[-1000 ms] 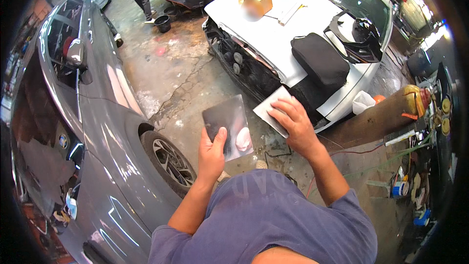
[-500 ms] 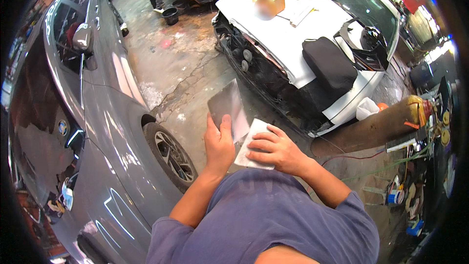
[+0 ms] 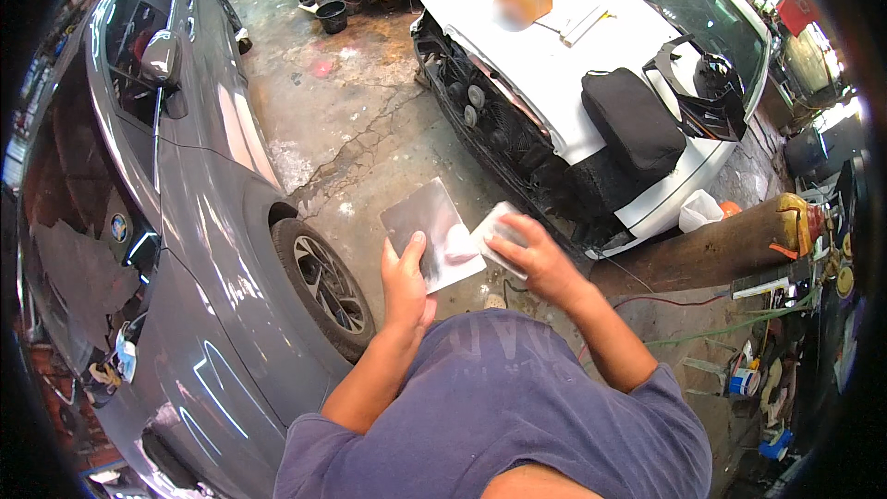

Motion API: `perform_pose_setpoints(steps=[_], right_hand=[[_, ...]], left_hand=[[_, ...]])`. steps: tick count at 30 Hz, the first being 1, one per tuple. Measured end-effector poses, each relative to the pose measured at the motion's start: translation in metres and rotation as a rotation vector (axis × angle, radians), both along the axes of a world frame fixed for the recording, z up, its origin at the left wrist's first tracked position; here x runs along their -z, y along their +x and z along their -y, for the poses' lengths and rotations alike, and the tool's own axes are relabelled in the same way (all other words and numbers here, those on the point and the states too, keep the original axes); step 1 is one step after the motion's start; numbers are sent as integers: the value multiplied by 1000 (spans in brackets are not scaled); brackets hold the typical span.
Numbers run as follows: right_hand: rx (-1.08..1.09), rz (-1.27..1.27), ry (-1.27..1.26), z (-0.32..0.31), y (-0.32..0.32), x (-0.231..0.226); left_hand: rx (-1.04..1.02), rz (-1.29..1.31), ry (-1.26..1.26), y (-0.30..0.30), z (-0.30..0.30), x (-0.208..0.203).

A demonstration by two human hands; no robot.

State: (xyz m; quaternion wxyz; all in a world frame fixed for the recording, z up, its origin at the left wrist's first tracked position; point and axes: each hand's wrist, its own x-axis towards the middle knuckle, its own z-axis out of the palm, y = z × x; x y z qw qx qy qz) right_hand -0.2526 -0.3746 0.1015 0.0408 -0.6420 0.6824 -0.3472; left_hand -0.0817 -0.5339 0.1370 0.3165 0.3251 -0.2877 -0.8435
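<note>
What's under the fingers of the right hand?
A whitish rectangular piece; its left part shows past the right hand. The part directly beneath the fingers is covered, and its underside can't be seen.

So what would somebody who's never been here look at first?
Probably the big shiny grey car filling the left side, and the white car at the upper right, with its front end bare and dark. Next, likely the middle, where the left hand holds a flat shiny sheet and the right hand holds a white pad right by its edge.
</note>
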Motion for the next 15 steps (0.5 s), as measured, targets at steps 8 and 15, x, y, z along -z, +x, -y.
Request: perform_pose_setpoints(steps=[8,15], right_hand=[[-17,-301,-79,3,0,-52],[-104,-365,-12,6,-2,-72]], left_hand=[[-8,136,-438,-6,2,-24],[109,158,-549,-9,12,-23]])
